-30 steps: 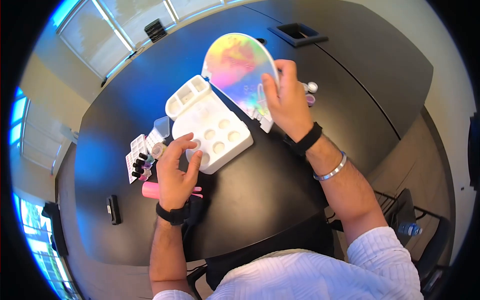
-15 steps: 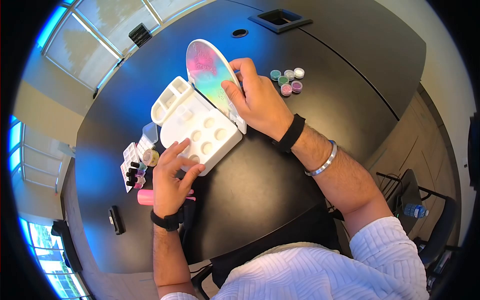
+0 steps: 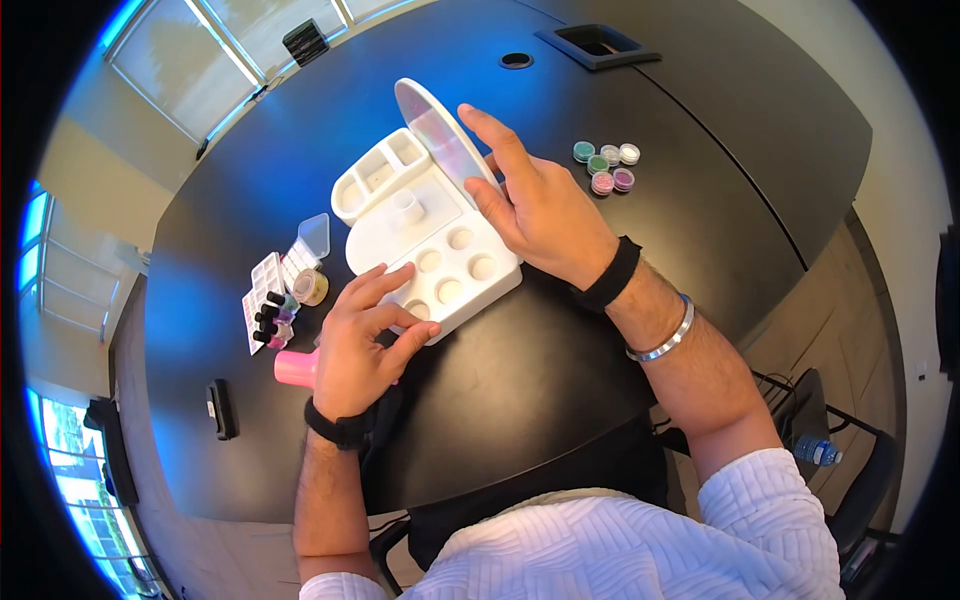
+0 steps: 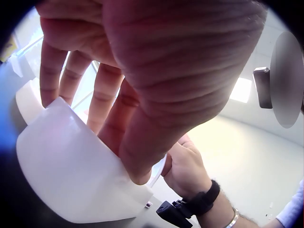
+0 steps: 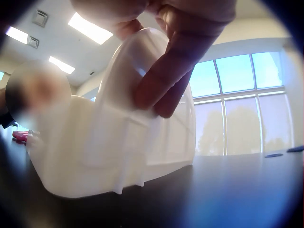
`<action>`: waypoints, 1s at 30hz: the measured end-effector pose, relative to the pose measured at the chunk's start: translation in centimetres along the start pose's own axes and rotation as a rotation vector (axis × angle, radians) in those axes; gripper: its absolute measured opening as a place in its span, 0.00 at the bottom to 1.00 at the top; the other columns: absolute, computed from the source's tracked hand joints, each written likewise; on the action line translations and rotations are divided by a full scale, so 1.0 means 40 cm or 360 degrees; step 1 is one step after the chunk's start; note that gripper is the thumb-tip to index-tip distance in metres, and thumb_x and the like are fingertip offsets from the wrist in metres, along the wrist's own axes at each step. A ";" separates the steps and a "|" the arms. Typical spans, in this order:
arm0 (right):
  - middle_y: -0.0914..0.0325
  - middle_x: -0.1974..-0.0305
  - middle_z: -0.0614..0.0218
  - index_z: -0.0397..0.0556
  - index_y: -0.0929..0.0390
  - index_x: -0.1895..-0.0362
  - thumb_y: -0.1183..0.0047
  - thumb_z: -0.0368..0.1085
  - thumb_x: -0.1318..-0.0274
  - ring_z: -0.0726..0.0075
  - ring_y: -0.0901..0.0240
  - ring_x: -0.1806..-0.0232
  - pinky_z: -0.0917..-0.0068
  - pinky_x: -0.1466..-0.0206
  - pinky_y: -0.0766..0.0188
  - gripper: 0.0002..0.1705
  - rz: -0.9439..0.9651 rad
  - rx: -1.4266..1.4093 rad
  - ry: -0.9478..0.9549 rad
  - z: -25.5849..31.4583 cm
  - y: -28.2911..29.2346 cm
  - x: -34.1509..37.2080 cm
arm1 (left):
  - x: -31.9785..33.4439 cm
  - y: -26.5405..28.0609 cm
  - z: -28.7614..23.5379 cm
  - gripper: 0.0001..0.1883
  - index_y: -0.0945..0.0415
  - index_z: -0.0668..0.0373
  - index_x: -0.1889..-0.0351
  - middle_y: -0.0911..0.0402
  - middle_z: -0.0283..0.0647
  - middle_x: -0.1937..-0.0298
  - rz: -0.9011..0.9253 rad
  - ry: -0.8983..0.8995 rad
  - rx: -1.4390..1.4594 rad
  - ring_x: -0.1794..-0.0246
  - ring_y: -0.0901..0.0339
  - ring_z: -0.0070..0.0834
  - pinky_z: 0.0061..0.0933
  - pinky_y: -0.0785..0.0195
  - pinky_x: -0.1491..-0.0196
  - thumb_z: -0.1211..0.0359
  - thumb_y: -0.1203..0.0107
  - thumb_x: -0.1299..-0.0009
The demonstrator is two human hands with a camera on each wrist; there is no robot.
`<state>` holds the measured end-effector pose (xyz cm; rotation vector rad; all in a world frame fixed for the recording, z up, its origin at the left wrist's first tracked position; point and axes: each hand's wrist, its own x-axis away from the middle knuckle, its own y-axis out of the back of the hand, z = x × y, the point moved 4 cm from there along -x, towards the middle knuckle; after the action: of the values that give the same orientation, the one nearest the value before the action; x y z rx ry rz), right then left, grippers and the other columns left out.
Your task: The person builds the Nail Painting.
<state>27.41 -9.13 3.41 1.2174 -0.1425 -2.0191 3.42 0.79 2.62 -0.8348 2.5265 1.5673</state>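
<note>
A white plastic case (image 3: 375,242) lies on the dark table, with round wells and a raised post on its top. On its right side a rounded lid (image 3: 445,132) stands nearly upright, its shiny inner face seen at a slant. My right hand (image 3: 545,205) holds the lid's edge between thumb and fingers, index finger raised. In the right wrist view two fingertips (image 5: 148,97) press the lid's outer face. My left hand (image 3: 360,345) rests on the case's near left part with loosely spread fingers, over some of the wells. Its thumb (image 4: 137,166) lies at the case's edge.
Several small glitter pots (image 3: 600,165) stand right of the case. To its left are nail polish bottles (image 3: 272,325), a round jar (image 3: 311,287), a white tray (image 3: 266,275) and a clear box (image 3: 314,236). A pink item (image 3: 295,368) lies partly behind my left hand.
The lid has swung up from lying back, and its colourful inner face has turned to a narrow slant. My right hand has moved left with it, raising the index finger. The left hand stays on the case.
</note>
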 end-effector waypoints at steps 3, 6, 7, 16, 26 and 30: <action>0.11 0.56 0.44 0.54 0.47 0.10 0.42 0.33 0.22 0.32 0.13 0.61 0.49 0.57 0.17 0.44 0.0167 0.0127 0.0039 0.007 -0.006 0.005 | 0.000 0.001 0.001 0.11 0.09 0.61 0.66 0.11 0.48 0.30 0.0010 -0.0001 0.0031 0.24 0.21 0.57 0.52 0.29 0.25 0.64 0.19 0.35; 0.12 0.58 0.42 0.56 0.50 0.08 0.43 0.31 0.24 0.29 0.14 0.60 0.44 0.57 0.18 0.47 0.0273 0.0206 0.0004 0.006 -0.016 0.007 | -0.001 0.002 -0.003 0.11 0.08 0.60 0.65 0.11 0.48 0.31 0.0005 -0.0014 -0.0002 0.24 0.21 0.57 0.52 0.29 0.25 0.64 0.19 0.35; 0.12 0.60 0.41 0.56 0.51 0.08 0.43 0.30 0.25 0.28 0.14 0.61 0.42 0.58 0.19 0.48 0.0250 0.0211 -0.0017 0.006 -0.016 0.009 | -0.001 0.002 -0.004 0.11 0.08 0.60 0.65 0.11 0.48 0.31 0.0006 -0.0017 0.0003 0.24 0.21 0.57 0.52 0.28 0.25 0.63 0.18 0.35; 0.17 0.75 0.46 0.55 0.61 0.07 0.44 0.28 0.26 0.31 0.16 0.72 0.43 0.65 0.21 0.53 0.0341 0.0376 -0.0014 0.001 -0.028 0.015 | 0.003 0.001 0.000 0.12 0.09 0.60 0.68 0.11 0.47 0.31 -0.0013 -0.0031 0.0029 0.23 0.22 0.56 0.49 0.25 0.29 0.63 0.19 0.34; 0.16 0.71 0.44 0.52 0.73 0.08 0.54 0.29 0.19 0.36 0.14 0.70 0.48 0.62 0.18 0.50 0.0582 0.0345 -0.0192 0.011 -0.033 0.018 | 0.014 -0.005 0.013 0.12 0.10 0.60 0.69 0.10 0.44 0.32 -0.0080 -0.0075 -0.0014 0.25 0.21 0.52 0.47 0.21 0.33 0.62 0.21 0.32; 0.12 0.63 0.36 0.51 0.75 0.08 0.52 0.28 0.21 0.32 0.10 0.62 0.45 0.55 0.15 0.53 0.0553 0.0363 -0.0146 0.015 -0.027 0.017 | 0.014 -0.006 0.013 0.12 0.10 0.59 0.67 0.10 0.44 0.32 -0.0091 -0.0084 0.0009 0.26 0.20 0.53 0.48 0.23 0.31 0.62 0.21 0.32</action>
<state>26.17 -8.96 2.77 1.1453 -0.6017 -1.7861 2.92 0.94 2.00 -0.8458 2.4475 1.5436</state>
